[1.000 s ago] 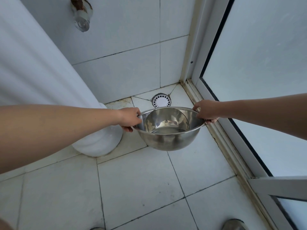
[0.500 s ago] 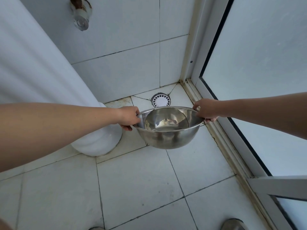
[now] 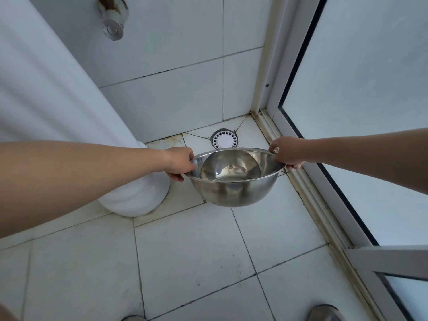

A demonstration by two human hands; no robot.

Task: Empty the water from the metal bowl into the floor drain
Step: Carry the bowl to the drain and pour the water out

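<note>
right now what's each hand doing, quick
Left hand: closed, gripping the left rim of the metal bowl.
Right hand: closed, gripping the bowl's right rim.

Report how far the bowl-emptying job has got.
Done: the shiny round steel bowl is up at the corner, just short of the round white slotted floor drain. In hand: left hand and right hand grip opposite sides of its rim. Left: a little water seems to lie inside and no stream shows, so the pour is still to do.

Left hand (image 3: 180, 163), right hand (image 3: 287, 153) grip metal bowl (image 3: 234, 188) rim, near floor drain (image 3: 224, 139).
</note>
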